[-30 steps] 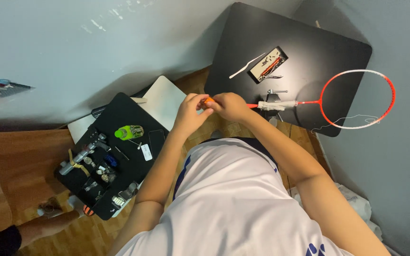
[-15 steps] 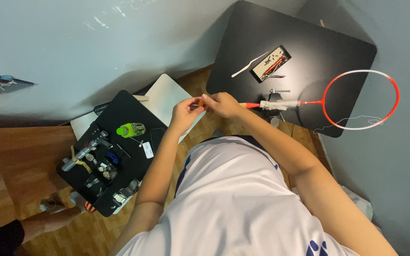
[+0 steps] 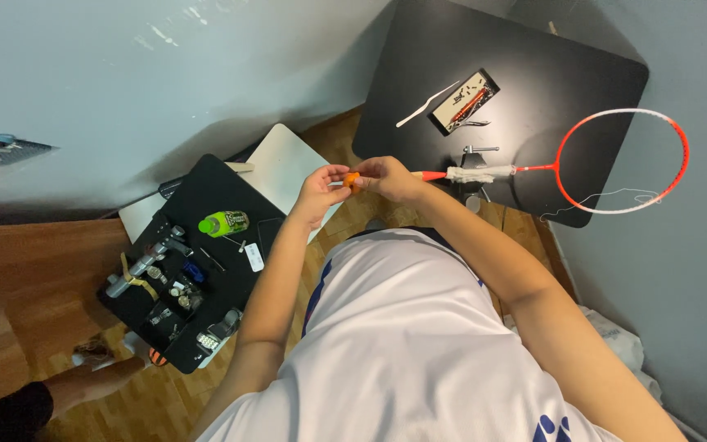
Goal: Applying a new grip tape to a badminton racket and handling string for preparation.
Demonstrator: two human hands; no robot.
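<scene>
Both hands [image 3: 353, 180] pinch what seems the orange racket handle [image 3: 352, 178]

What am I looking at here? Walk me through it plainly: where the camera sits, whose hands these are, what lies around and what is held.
There is no machine here. The camera sits on a person's head and looks straight down past their white shirt. The left hand and right hand meet in front of the chest, fingers pinching a small orange piece; what it is I cannot tell. On the black table lie a red and white racket, its grip end towards the hands, a flat tray of small parts and a white strip. To the left, a black tool tray holds a green bottle and metal tools.
</scene>
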